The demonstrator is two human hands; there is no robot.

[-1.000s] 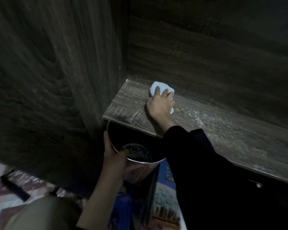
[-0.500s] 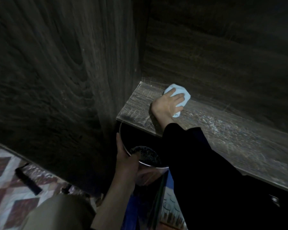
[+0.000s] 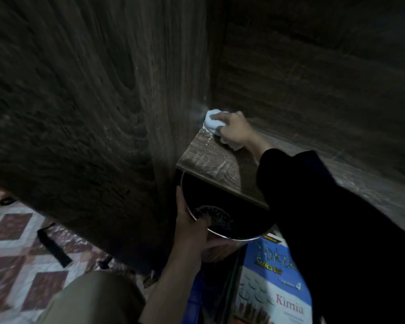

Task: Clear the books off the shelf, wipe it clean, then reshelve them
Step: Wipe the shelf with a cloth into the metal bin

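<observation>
Wiping step | right hand [image 3: 234,127] grips white cloth [image 3: 211,119] in left corner of shelf [image 3: 211,160], 12 o'clock | left hand [image 3: 192,230] grips bowl [image 3: 232,238] below, 6 o'clock | books [image 3: 274,288] off shelf, 5 o'clock | next, probably: drag dust forward into bowl.

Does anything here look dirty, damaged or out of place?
Yes: the shelf shows pale streaks near its front edge, dust or scratches, unclear which. A whitish smudge marks the side panel beside the cloth.
</observation>
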